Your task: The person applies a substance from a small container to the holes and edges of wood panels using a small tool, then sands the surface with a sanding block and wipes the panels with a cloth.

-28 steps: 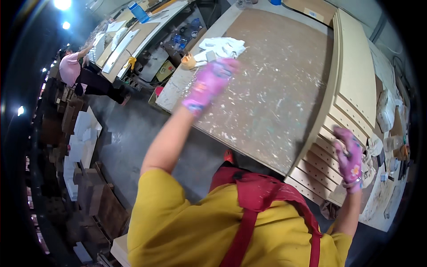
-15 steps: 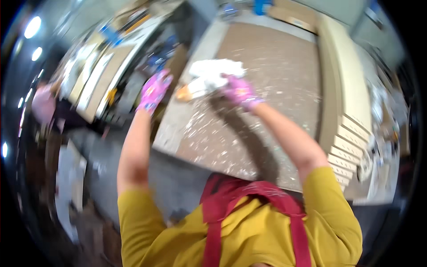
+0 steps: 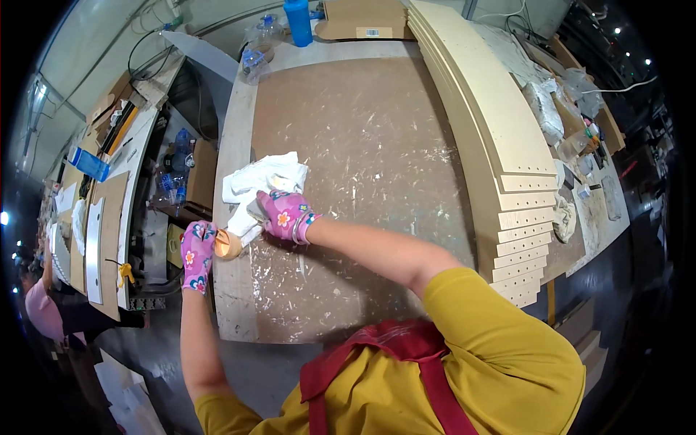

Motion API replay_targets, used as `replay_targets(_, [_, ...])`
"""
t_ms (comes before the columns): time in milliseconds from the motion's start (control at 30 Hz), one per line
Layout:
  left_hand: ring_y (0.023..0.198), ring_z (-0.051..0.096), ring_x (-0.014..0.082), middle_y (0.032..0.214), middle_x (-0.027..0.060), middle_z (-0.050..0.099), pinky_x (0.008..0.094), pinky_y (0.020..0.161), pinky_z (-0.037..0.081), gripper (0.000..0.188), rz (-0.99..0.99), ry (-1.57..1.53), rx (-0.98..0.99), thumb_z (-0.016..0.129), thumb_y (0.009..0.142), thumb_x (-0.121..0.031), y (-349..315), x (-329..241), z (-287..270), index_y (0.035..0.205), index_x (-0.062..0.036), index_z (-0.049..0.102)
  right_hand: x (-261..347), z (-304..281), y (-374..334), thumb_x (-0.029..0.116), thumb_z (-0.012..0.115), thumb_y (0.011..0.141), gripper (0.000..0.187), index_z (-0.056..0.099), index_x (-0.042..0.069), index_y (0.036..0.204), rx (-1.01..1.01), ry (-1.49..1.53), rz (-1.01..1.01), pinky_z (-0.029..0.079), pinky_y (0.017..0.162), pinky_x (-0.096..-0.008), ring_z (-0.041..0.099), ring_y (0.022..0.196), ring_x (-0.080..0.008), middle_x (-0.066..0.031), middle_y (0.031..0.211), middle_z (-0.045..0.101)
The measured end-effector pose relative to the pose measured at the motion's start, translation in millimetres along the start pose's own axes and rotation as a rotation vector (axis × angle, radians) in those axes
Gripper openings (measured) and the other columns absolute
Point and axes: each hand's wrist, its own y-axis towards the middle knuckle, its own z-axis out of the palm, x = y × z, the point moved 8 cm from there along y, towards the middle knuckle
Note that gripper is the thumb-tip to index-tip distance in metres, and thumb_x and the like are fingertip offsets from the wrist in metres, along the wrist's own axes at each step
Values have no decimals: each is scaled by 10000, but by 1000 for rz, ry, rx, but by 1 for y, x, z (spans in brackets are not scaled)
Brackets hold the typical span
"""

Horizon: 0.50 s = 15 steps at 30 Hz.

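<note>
My left hand [image 3: 197, 255], in a pink flowered glove, is at the table's left edge. Its fingers are closed at the rim of a small tan, round object [image 3: 229, 246], whose kind I cannot make out. Just right of it, my right hand [image 3: 285, 216], in a matching glove, lies over the lower edge of a crumpled white cloth [image 3: 267, 175]. The right fingers are curled in on the cloth; a small greyish patch shows by their tips, too hidden to name. Part of the cloth hangs down toward the tan object.
A scuffed brown worktop [image 3: 362, 145] spreads under my hands. Stacked cream drilled boards [image 3: 500, 138] stand along its right side. A blue cup [image 3: 298, 23], plastic bottles [image 3: 254, 61] and a cardboard box [image 3: 366, 18] sit at the back. Another person [image 3: 45, 308] is at far left.
My left hand has come to the tan object, from beside the table with fingers apart. My right hand stays at the cloth. The view has turned, so the table sits differently in the picture.
</note>
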Motion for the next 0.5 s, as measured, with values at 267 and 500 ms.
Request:
replay_targets(267, [921, 606, 299, 1007, 149, 618, 351, 827, 472, 204, 193, -28, -124, 637, 850, -123, -13, -11, -2, 992, 24, 637, -33, 0, -16, 305, 698, 763, 540, 571, -44, 1156, -29, 734, 112, 474, 880, -377, 613, 994, -309, -209, 1098, 613])
replay_targets(500, [1020, 592, 313, 1092, 155, 619, 368, 900, 459, 295, 212, 92, -256, 634, 855, -197, -20, -27, -23, 1093, -22, 638, -31, -11, -63, 251, 714, 788, 453, 579, -3, 1138, 110, 1293, 358, 458, 581, -237, 556, 680, -94, -50, 876, 618])
